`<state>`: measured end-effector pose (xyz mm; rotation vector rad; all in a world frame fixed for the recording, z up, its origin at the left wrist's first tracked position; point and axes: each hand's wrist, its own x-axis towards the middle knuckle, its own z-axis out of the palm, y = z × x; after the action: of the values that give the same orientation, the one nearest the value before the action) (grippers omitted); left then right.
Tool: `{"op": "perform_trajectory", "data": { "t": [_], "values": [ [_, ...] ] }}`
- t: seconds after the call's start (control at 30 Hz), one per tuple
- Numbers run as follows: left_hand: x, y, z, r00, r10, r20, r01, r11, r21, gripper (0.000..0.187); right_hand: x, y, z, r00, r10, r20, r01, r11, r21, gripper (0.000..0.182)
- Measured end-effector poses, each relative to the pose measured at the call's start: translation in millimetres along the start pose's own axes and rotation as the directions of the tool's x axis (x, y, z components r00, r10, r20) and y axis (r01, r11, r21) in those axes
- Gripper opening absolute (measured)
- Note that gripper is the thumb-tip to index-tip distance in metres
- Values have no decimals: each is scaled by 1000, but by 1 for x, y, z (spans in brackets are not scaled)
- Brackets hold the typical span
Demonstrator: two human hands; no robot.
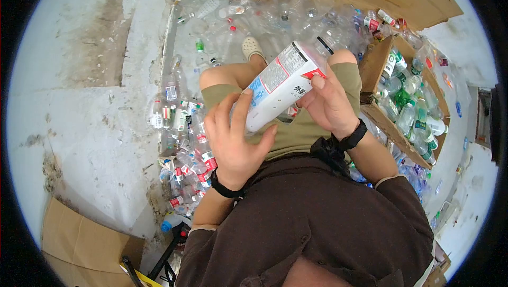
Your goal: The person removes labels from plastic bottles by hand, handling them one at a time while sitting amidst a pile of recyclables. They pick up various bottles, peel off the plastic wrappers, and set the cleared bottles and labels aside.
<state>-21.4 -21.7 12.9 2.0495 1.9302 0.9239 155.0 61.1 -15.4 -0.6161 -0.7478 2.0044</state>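
A large plastic bottle [280, 83] with a white, red and blue printed label lies slanted above my lap, its black-ringed neck toward the upper right. My left hand [233, 136] rests on the bottle's lower left end, fingertips on the label and thumb apart beneath it. Near the neck end, my right hand [330, 99] grips the bottle, with the thumb on the red part of the label. The right fingers are partly hidden behind the bottle.
A cardboard box [378, 70] full of green and clear bottles stands to the right. Clear bottles [296, 6] are heaped ahead, and red-labelled bottles [198, 168] lie at the left. Cardboard [84, 231] is at the lower left.
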Motion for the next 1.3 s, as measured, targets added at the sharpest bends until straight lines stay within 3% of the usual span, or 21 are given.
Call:
{"op": "perform_trajectory", "data": {
  "t": [0.07, 0.13, 0.2, 0.27, 0.33, 0.43, 0.57, 0.63, 0.87, 0.93, 1.13, 1.2, 1.3],
  "values": [
    [1, -4, -5, 1000, -12, 20, 12, 1000, -23, 64, -1, 1, -5, 1000, -1, 12, 2, 1000, -24, 73],
    [5, -13, -7, 994, 34, 105, -17, 986, -167, 55, -2, 2, -6, 1000, -2, 25, 4, 999, -45, 73],
    [11, -18, -6, 986, 62, 154, -26, 974, -225, 53, -2, 2, -1, 995, -95, 34, 100, 979, -180, 75],
    [19, -18, -6, 976, 89, 199, -31, 960, -277, 50, -2, 2, 4, 994, -108, 31, 112, 975, -194, 72],
    [32, -3, -9, 983, -18, 183, 115, 836, -537, 47, -4, 4, 9, 993, -116, 29, 120, 971, -206, 69],
    [47, 4, -7, 984, 28, 177, 93, 765, -638, 46, -4, 8, 10, 992, -116, 46, 124, 962, -242, 68],
    [52, 4, -2, 962, -26, 272, 206, 724, -659, 41, -4, 11, 7, 988, -151, 40, 155, 927, -341, 68],
    [54, 3, 1, 989, -1, 147, 95, 766, -636, 33, -4, 9, 6, 990, -141, 20, 138, 922, -362, 68],
    [52, -7, 0, 981, -66, 183, 178, 690, -702, 26, 1, 9, 10, 981, -187, 49, 186, 848, -496, 74],
    [51, -3, -4, 950, -148, 277, 305, 641, -704, 25, 1, 9, 9, 975, -218, 49, 211, 826, -523, 75],
    [52, -5, -7, 919, -171, 355, 383, 596, -705, 23, -2, 7, 12, 977, -214, 18, 188, 809, -557, 77],
    [56, -1, -11, 883, -176, 436, 458, 531, -713, 22, -3, 6, 9, 956, -286, 67, 251, 679, -690, 78],
    [55, -2, -13, 831, -158, 533, 541, 449, -711, 20, -5, 7, 6, 945, -310, 100, 279, 612, -740, 76]
  ]
}}
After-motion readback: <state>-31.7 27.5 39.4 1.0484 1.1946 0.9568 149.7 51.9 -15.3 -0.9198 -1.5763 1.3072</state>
